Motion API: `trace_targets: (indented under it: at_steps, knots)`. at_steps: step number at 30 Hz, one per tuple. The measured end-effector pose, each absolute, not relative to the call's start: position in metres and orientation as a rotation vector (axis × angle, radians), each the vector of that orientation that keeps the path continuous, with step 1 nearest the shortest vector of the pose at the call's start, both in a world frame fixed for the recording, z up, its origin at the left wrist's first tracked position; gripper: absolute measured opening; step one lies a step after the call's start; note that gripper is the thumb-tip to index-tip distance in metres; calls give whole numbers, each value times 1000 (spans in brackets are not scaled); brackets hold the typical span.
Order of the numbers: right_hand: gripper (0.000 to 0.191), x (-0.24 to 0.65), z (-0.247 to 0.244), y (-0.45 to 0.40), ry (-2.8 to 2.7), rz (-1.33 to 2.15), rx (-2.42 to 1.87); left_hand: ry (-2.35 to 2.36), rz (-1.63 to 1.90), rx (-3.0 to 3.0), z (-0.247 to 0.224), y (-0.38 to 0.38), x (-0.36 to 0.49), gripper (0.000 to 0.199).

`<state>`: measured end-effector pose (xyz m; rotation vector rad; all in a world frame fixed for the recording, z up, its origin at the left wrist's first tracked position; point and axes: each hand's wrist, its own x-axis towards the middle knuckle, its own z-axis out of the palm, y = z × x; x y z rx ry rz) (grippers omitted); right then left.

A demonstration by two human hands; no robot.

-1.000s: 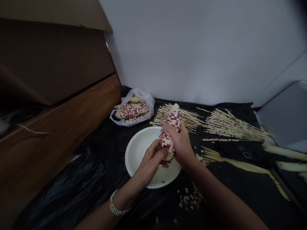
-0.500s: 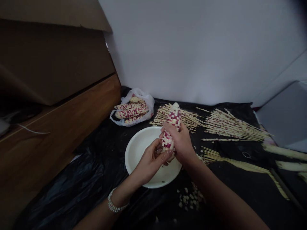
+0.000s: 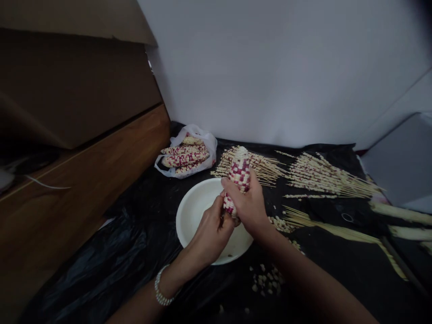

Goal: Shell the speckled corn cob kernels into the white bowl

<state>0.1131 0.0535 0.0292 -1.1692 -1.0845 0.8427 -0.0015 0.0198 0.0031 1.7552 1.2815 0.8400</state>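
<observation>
I have the right hand (image 3: 248, 200) clasping and left hand (image 3: 214, 230) pinching a mostly kernel-covered, cream-and-red corn cob (image 3: 239, 174) above the round white basin (image 3: 187, 216), more kernel-covered cobs (image 3: 185, 158) remaining far left in a translucent plastic bag (image 3: 212, 144).

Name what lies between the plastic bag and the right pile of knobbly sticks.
In the head view, another such pile lies there, partly behind the held corn cob, plus one stray stick.

Wooden panel (image 3: 135, 144) and wall (image 3: 270, 72) suggest a home.
</observation>
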Motion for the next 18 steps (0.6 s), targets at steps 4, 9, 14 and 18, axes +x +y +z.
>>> trace_targets:
  at_steps: [4,9,14,18]
  knots:
    - [33,113,27,53,-1051,905,-1154,1286,937,1750,3,20,-3,45]
    - [34,121,30,60,-797,1303,-1017,1021,956,1371,-1,30,-5,23]
    - [32,125,31,65,-661,1451,-854,849,860,1032,4,34,-4,34]
    - [32,124,29,64,-694,1393,-827,745,834,913,8,28,0,48]
